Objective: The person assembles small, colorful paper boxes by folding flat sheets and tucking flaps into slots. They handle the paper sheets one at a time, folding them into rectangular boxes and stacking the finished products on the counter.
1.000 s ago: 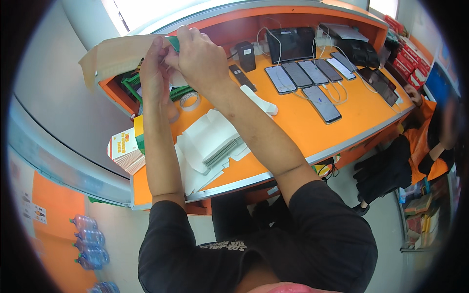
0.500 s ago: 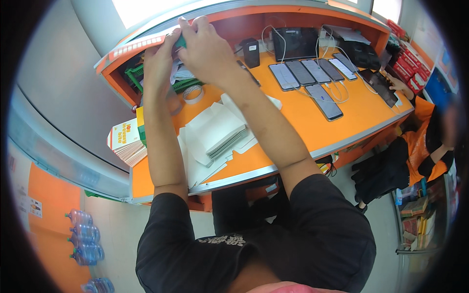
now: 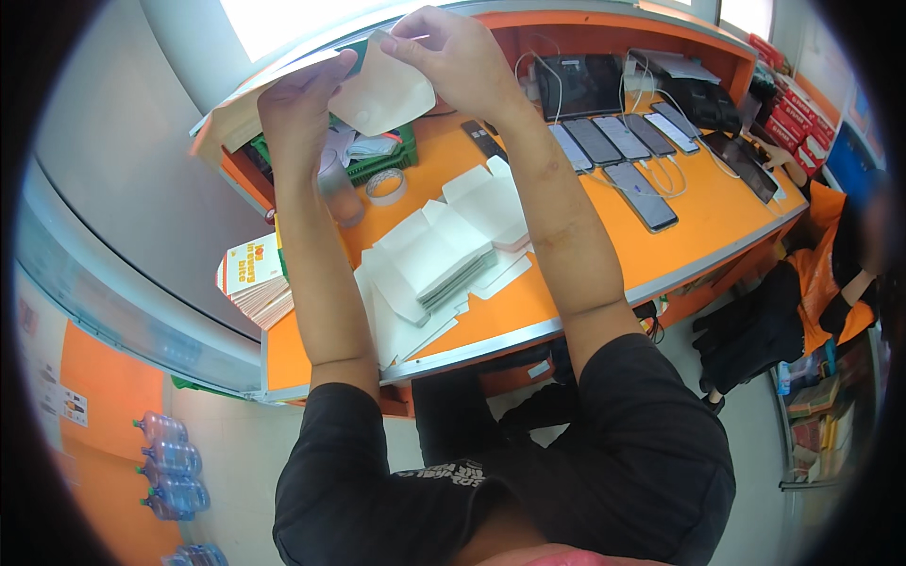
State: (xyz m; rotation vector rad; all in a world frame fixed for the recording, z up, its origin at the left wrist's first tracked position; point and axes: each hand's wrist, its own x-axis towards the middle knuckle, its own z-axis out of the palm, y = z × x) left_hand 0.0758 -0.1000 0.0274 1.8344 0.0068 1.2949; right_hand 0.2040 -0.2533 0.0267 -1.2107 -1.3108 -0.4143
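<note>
Both my hands are raised over the back of the orange counter (image 3: 698,222) and hold one flat piece of tan cardboard (image 3: 382,94). My left hand (image 3: 294,102) grips its left edge. My right hand (image 3: 453,52) pinches its top right corner. Below my arms lies a stack of flat white folded box blanks (image 3: 429,259). A green basket (image 3: 377,160) and a roll of clear tape (image 3: 385,186) sit just under the held piece.
Several phones (image 3: 613,151) on cables lie in a row on the right of the counter, with a tablet (image 3: 576,85) behind. A bundle of printed leaflets (image 3: 255,283) sits at the left edge. Water bottles (image 3: 170,462) stand on the floor left. A person in orange (image 3: 830,274) is at the right.
My hands have drawn back toward me and spread apart, and the tan cardboard piece now shows opened flat between them. The view has tilted slightly.
</note>
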